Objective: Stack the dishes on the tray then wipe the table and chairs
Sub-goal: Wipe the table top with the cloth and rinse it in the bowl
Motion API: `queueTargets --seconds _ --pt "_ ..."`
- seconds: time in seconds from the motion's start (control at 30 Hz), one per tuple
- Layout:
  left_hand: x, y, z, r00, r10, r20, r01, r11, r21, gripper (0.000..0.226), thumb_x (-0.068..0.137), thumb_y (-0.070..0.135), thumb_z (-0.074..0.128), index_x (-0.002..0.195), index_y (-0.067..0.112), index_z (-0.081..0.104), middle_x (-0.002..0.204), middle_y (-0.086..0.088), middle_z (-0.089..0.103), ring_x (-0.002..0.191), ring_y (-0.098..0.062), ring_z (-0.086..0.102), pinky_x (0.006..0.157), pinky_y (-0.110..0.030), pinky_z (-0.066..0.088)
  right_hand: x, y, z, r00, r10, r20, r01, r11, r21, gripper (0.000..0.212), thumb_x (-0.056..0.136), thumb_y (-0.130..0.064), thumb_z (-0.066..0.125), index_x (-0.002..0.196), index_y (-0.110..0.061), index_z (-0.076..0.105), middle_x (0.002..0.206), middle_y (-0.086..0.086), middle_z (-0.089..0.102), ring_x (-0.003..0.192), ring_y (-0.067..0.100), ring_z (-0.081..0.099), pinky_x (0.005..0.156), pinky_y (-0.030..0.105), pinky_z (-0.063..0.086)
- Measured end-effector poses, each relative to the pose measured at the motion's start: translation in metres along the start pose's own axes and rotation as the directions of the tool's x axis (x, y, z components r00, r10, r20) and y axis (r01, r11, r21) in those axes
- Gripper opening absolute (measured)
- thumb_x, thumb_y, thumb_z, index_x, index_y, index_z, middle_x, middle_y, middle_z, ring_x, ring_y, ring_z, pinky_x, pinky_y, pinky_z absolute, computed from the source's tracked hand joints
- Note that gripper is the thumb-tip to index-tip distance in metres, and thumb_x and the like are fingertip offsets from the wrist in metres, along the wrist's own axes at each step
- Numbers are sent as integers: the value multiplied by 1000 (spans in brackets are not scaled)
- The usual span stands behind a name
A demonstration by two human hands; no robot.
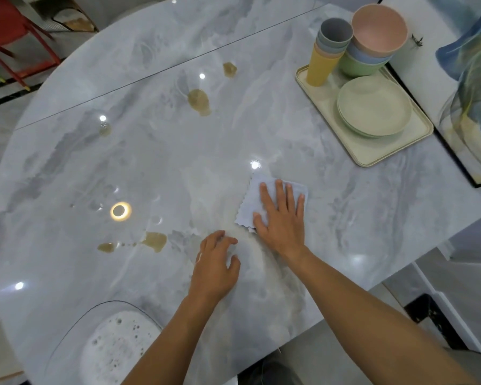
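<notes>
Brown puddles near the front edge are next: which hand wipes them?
Right. The right hand presses flat on the blue cloth, so it can likely slide it over to the puddles. The left hand is nearer them but bare, resting on the table.

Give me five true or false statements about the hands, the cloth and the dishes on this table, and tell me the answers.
1. The right hand presses flat on the blue cloth. True.
2. The stacked cups stand on the table, outside the tray. False: they stand on the tray, at its far corner.
3. Brownish spills lie on the table. True.
4. The left hand grips a plate. False: it rests on the table with its fingers loosely curled and holds nothing.
5. The top bowl of the stacked bowls is green. False: the top one is pink, and the green one is at the bottom.
</notes>
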State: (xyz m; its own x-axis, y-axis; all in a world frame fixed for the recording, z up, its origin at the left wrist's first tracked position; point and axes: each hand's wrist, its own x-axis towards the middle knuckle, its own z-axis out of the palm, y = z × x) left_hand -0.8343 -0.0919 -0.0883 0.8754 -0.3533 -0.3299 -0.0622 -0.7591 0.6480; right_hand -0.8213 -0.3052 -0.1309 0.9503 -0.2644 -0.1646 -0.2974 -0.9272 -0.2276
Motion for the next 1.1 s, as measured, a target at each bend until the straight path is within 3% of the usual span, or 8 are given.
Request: queueTargets --seconds 0.17,0.37,0.6,0.83,0.97,1.1 --pt "4 -2 -6 1000 3 12 -3 1000 30 34 95 21 66 128 22 67 148 0 51 138 -20 45 114 -37 42 17 -2 -1 1000 12 16 -12 1000 15 95 88 -65 42 165 -31 -2 173 9 -4 159 35 -2 125 62 2" --pt "6 -2 -12 999 -24 23 25 999 -23 32 99 23 63 130 24 65 147 5 52 135 -15 48 112 -33 47 20 -4 5 999 -26 -32 25 1000 -13 83 101 -68 29 165 -26 -1 173 10 -4 159 32 -4 127 57 3" --pt "9 -2 -21 999 -25 37 27 998 -59 30 99 21 62 129 23 67 145 5 56 133 -15 52 110 -34 48 22 -3 5 996 -86 -21 85 995 -55 82 102 -68 27 165 -25 -2 173 9 -5 159 30 -6 127 55 3" --pt "8 -3 -26 997 -60 49 65 993 -98 30 101 23 61 130 27 66 144 9 58 128 -10 56 104 -18 41 24 -7 7 988 -153 -3 153 988 -26 82 101 -68 27 165 -25 -2 173 9 -8 159 30 -9 128 53 1" --pt "6 -2 -28 999 -49 23 52 988 -146 29 100 18 63 127 27 67 134 13 60 116 -2 55 94 -1 34 26 -12 9 973 -232 9 233 972 -40 82 101 -67 27 165 -24 -1 173 11 -8 159 31 -10 128 53 2" --pt "4 -3 -32 998 -68 -3 66 977 -201 28 100 17 62 125 28 67 123 15 63 110 -6 60 99 -18 46 23 -20 12 950 -312 20 313 950 -16 82 101 -66 31 166 -24 3 173 11 -5 159 31 -9 128 54 2"
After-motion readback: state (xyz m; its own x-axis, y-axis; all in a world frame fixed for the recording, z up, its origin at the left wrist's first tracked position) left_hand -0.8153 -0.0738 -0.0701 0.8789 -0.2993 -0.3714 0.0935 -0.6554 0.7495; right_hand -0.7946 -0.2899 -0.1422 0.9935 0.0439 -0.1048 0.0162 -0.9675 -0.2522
